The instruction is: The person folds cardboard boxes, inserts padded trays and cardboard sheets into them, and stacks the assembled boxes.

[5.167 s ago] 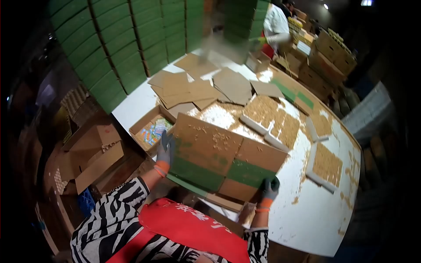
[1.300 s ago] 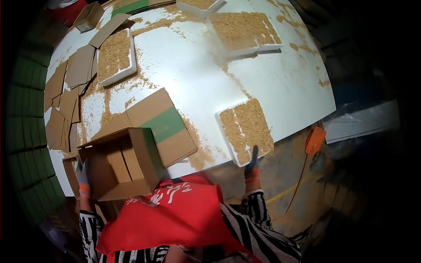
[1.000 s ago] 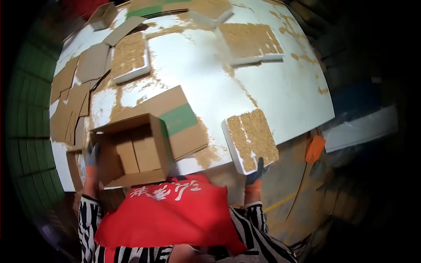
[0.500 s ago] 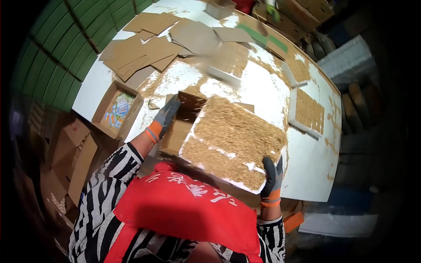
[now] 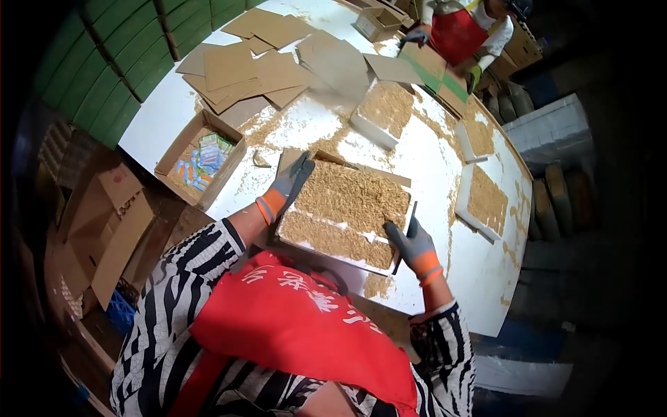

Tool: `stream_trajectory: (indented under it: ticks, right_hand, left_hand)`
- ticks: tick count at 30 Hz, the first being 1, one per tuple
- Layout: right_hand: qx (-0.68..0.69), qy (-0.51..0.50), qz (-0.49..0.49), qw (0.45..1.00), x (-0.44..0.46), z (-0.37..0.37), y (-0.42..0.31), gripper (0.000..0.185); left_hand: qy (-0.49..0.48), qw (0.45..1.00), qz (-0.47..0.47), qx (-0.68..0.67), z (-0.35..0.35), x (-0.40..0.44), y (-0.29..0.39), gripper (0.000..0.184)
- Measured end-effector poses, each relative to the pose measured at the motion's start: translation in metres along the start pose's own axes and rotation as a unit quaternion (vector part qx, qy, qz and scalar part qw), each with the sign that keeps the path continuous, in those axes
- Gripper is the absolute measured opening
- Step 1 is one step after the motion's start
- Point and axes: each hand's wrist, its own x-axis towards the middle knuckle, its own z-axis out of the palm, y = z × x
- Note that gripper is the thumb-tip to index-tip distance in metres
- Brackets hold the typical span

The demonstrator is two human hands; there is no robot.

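A white foam tray covered with wood shavings point(image 5: 351, 198) sits inside an open cardboard box point(image 5: 326, 254) on the table in front of me. My left hand point(image 5: 292, 182), in a grey glove with an orange cuff, grips the box at its far left corner. At the right side my right hand point(image 5: 415, 244), gloved alike, closes over the box wall. Its thumb lies on the shavings at the tray's edge, and the fingers are outside the wall. The undersides of both hands are hidden.
Left stands a carton point(image 5: 226, 165) holding colourful packets point(image 5: 208, 158). Flat cardboard sheets point(image 5: 253, 73) lie beyond. More shavings-covered foam trays point(image 5: 385, 111) are at the back and right. A co-worker in a red apron point(image 5: 455, 35) handles green-striped cardboard point(image 5: 434, 75) across the table.
The tray has gone from tilted over the box's right side to down inside it. My right hand has moved up and left with it. A co-worker has come into view at the far side.
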Motion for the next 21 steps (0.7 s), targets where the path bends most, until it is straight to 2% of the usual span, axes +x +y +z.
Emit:
stream_trajectory:
  ticks: [1,2,3,4,6,7,9,12,13,16,17,20,21]
  right_hand:
    - [-0.152,-0.024,0.016,0.988,0.004,-0.001,-0.004,0.060]
    - [-0.301,-0.051,0.032,0.952,0.010,-0.002,-0.009,0.062]
    - [-0.358,-0.063,0.048,0.930,0.020,0.003,-0.005,0.066]
    - [-0.419,-0.052,0.028,0.906,0.030,0.011,0.006,0.062]
    - [-0.493,-0.043,0.004,0.869,0.039,0.024,0.009,0.045]
    - [-0.508,-0.062,0.021,0.859,0.045,0.029,0.005,0.040]
    - [-0.537,-0.102,0.057,0.836,0.058,0.041,0.005,0.031]
    - [-0.591,-0.054,-0.038,0.804,0.083,0.081,0.062,0.026]
    - [-0.579,-0.100,0.015,0.809,0.091,0.086,0.061,0.030]
    - [-0.510,-0.109,-0.052,0.851,0.075,0.061,0.037,0.041]
    - [-0.474,-0.125,-0.036,0.871,0.065,0.051,0.020,0.055]
    - [-0.400,0.031,-0.119,0.908,0.065,0.061,0.037,0.059]
    - [-0.360,0.000,-0.085,0.929,0.068,0.064,0.026,0.066]
  left_hand:
    - [0.005,0.998,0.007,0.062,0.005,-0.011,0.014,0.056]
    - [0.004,0.998,0.009,0.069,0.009,-0.014,0.018,0.057]
    - [0.003,0.997,0.011,0.077,0.012,-0.017,0.023,0.059]
    - [0.002,0.996,0.013,0.085,0.016,-0.021,0.028,0.060]
    - [0.004,0.993,0.038,0.107,0.012,-0.016,0.021,0.064]
    - [0.000,0.992,0.060,0.107,0.011,-0.015,0.019,0.066]
    - [0.009,0.989,0.030,0.143,0.010,-0.015,0.022,0.069]
    - [0.012,0.979,0.043,0.199,0.017,-0.020,0.030,0.071]
    - [0.017,0.974,0.059,0.217,0.017,-0.018,0.033,0.072]
    - [-0.009,0.986,0.066,0.153,0.003,-0.005,0.010,0.072]
    - [0.020,0.977,0.030,0.209,0.015,-0.018,0.036,0.071]
    - [0.036,0.985,0.014,0.165,0.025,-0.027,0.049,0.070]
    - [0.043,0.987,0.014,0.154,0.028,-0.028,0.048,0.069]
